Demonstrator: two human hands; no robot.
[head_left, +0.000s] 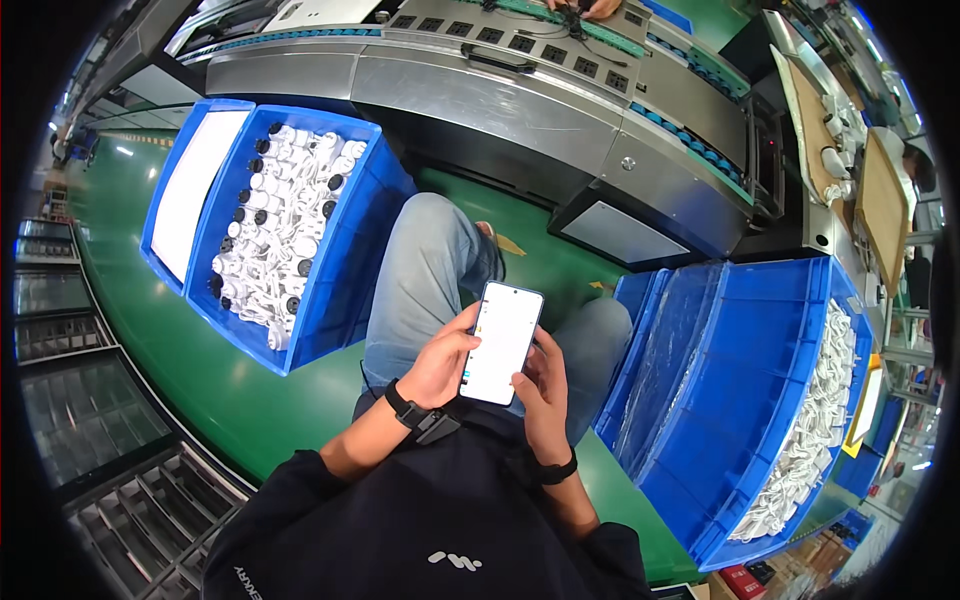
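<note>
A smartphone (500,345) with a bright, mostly white screen is held upright above my lap. My left hand (440,362) grips its left edge, the thumb lying over the screen's side. On the other edge my right hand (545,400) supports it, with the thumb at the lower right of the screen and fingers bent behind. What the fingers do at the phone's back is hidden. Dark bands circle both wrists. Under the phone are my knees in blue jeans (425,260).
Left stands a blue crate (345,250) of white corded parts with black and white ends. A blue crate (740,370) at right holds bundled white cords (810,430). Ahead runs a metal conveyor line (480,95) with black square sockets; another person's hands (600,8) work there. The floor (130,270) is green.
</note>
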